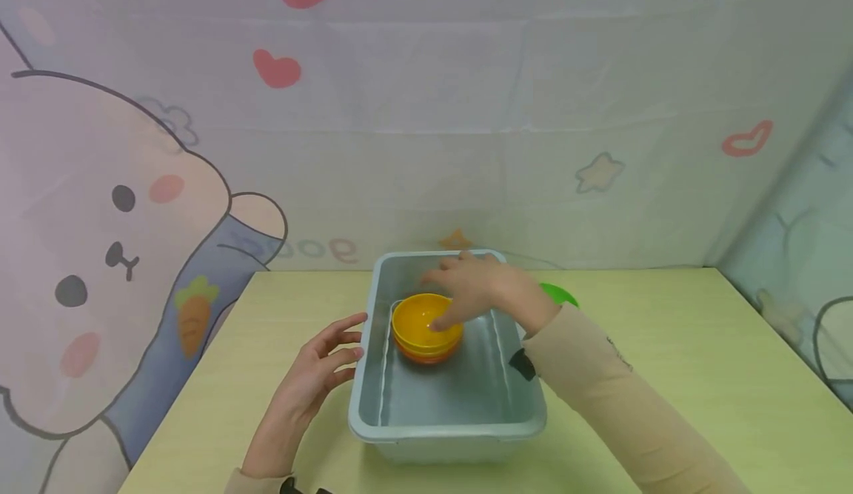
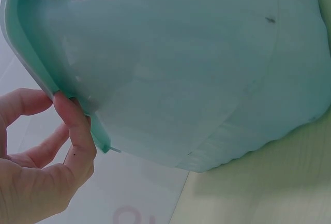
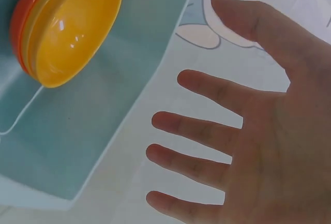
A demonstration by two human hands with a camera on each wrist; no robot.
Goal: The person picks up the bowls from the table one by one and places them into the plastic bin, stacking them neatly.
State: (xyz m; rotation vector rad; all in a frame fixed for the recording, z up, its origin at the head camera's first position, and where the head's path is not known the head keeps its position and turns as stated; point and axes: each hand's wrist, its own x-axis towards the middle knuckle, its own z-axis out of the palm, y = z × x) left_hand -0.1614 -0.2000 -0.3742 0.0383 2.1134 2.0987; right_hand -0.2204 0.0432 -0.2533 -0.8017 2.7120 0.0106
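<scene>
Head view: a grey-green plastic tub (image 1: 446,405) sits on the pale yellow-green tabletop (image 1: 666,375), and 2 nested bowls lie in its far half, a yellow bowl (image 1: 426,321) stacked inside an orange bowl (image 1: 426,355). The right hand (image 1: 483,286) hovers over the tub just right of the bowls, fingers spread and straight, its grip holding nothing; whether a fingertip touches the yellow rim cannot be told. In the right wrist view the right hand's fingers (image 3: 207,131) are splayed apart, with the bowls off beyond the fingertips. The left hand (image 1: 313,375) rests at the tub's left rim; the left wrist view shows its fingertips (image 2: 72,115) touching the rim's edge, fingers loosely bent. A green object (image 1: 558,294) peeks out behind the right wrist.
</scene>
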